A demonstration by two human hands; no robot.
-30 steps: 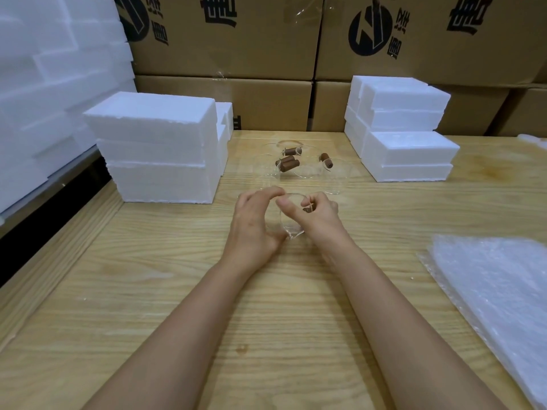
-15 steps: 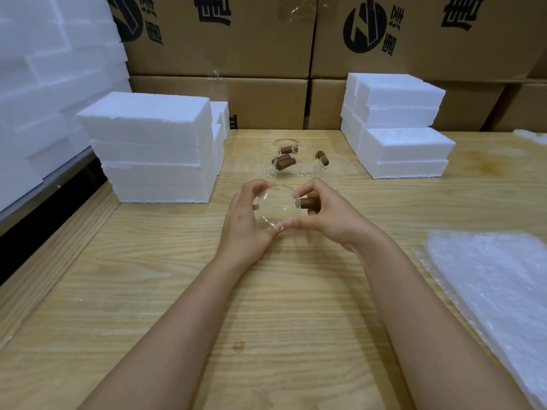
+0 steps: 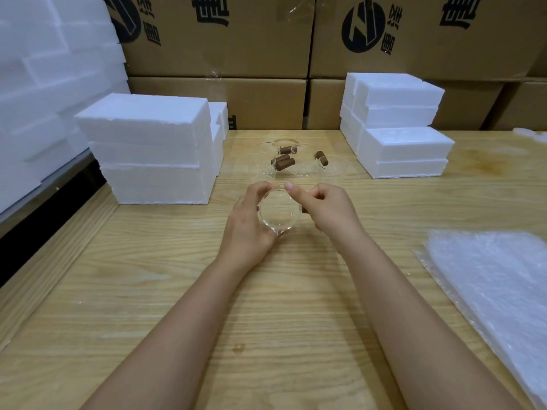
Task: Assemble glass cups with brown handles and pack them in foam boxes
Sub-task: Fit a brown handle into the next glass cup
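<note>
A clear glass cup (image 3: 276,213) is held above the wooden table (image 3: 148,291), its mouth turned toward me. My left hand (image 3: 247,220) grips its left wall with curled fingers. My right hand (image 3: 322,207) is curled around the cup's brown handle (image 3: 304,209), of which only a sliver shows under the palm. Farther back lie several more glass cups with brown handles (image 3: 284,162). White foam boxes are stacked at the left (image 3: 148,149) and at the right (image 3: 399,140).
Cardboard cartons (image 3: 225,54) wall off the back of the table. A pile of bubble wrap sheets (image 3: 497,291) covers the right side. More foam pieces (image 3: 44,84) are stacked beyond the table's left edge.
Both hands turned the cup between them. My right hand closed over the brown handle, which now shows far less than half a second ago.
</note>
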